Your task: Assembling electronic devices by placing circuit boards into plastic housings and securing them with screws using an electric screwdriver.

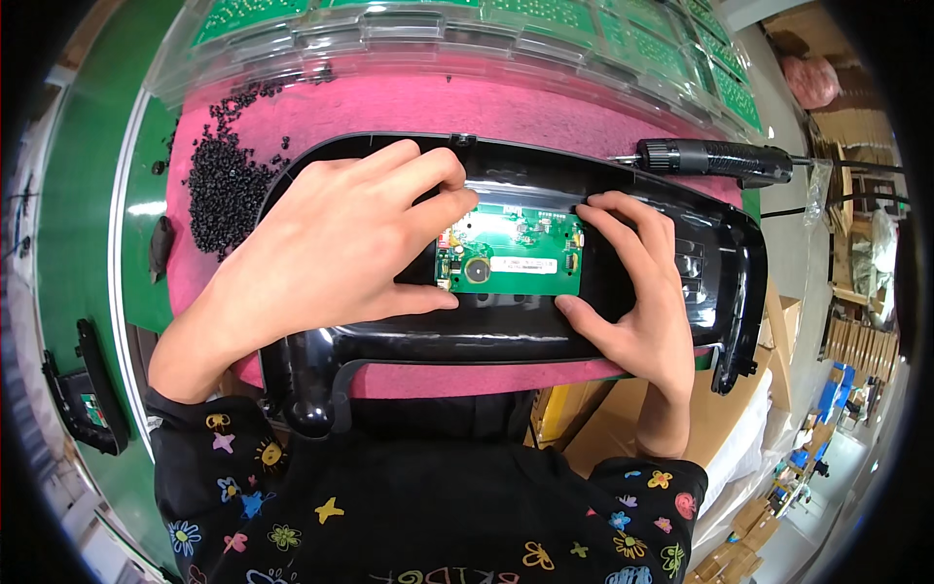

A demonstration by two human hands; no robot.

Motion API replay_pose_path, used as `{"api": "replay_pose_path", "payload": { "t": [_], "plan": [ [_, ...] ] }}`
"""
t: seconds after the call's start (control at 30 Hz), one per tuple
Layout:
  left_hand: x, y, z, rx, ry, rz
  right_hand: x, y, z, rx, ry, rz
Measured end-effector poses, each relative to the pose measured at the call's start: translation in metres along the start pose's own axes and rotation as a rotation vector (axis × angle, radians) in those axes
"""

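Observation:
A green circuit board (520,238) with a white label and a round black part lies in the middle of a glossy black plastic housing (506,336). My left hand (375,224) grips the board's left end, its thumb by the lower corner and its fingers curled by the upper one. At the other end my right hand (637,277) has its thumb at the lower corner and its fingertips at the upper corner. Whether the board rests fully on the housing cannot be told. The housing lies hollow side up on a pink mat (389,102).
Beyond the mat, clear plastic trays (409,44) hold several green boards. A heap of small black screws or pegs (226,185) lies at the left. A black electric screwdriver (715,158) lies behind the housing's right end. Another black housing (86,389) sits far left. Cardboard boxes (623,419) stand below right.

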State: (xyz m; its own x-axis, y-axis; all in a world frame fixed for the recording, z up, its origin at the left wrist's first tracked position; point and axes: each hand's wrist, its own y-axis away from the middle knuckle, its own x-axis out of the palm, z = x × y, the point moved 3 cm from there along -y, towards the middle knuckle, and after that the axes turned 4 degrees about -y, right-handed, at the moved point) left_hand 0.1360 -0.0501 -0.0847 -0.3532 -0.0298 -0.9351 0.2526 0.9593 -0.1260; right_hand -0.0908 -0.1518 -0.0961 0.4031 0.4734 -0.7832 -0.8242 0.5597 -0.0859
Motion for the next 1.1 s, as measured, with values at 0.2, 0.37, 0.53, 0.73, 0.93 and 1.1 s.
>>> {"api": "replay_pose_path", "payload": {
  "t": [0.2, 0.37, 0.53, 0.73, 0.93, 1.1],
  "plan": [
    [0.000, 0.003, 0.002, -0.004, -0.022, 0.031, 0.001, -0.003, 0.003, -0.027, -0.001, 0.019],
    [-0.001, 0.004, 0.005, 0.040, -0.043, 0.032, 0.001, -0.005, 0.007, 0.003, 0.015, 0.034],
    [0.002, 0.007, 0.008, 0.089, -0.025, -0.004, -0.001, -0.002, 0.012, 0.024, 0.033, 0.071],
    [-0.040, 0.018, 0.036, 0.024, 0.099, -0.412, -0.050, 0.005, -0.010, 0.160, -0.064, -0.429],
    [-0.052, 0.050, 0.085, -0.299, -0.073, -0.248, -0.142, 0.015, -0.119, 0.391, 0.511, -0.460],
    [-0.040, 0.052, 0.086, -0.413, -0.068, 0.011, -0.135, -0.011, -0.136, 0.517, -0.105, -0.375]
  ]
}}
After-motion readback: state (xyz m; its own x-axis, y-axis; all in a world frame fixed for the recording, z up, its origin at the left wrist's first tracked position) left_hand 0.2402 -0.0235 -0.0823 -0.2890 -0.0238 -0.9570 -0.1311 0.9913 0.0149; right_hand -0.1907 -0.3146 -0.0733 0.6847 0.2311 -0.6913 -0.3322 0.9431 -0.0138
